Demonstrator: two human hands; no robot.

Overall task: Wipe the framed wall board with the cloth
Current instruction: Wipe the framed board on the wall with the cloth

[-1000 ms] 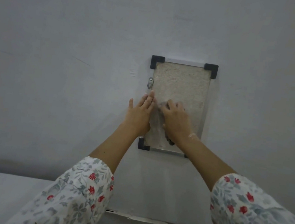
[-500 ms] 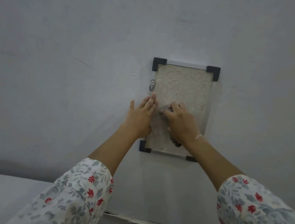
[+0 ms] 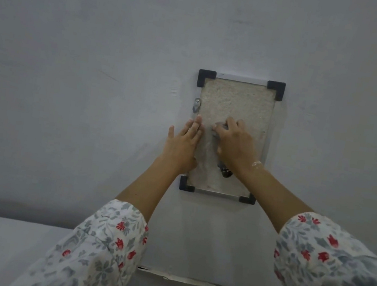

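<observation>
Framed wall board (image 3: 236, 106) up on the wall — lower part hidden behind both hands. Left hand (image 3: 182, 145) flat, fingers straight, on its left edge. Right hand (image 3: 237, 144) curled round a mostly hidden cloth (image 3: 217, 136) — pressed on the board.

A framed board (image 3: 237, 101) hangs on the wall (image 3: 97, 57); the left hand (image 3: 182, 144) lies flat on its left edge, the right hand (image 3: 235, 144) beside it (pressing a cloth (image 3: 216, 136) against the board's middle).
</observation>
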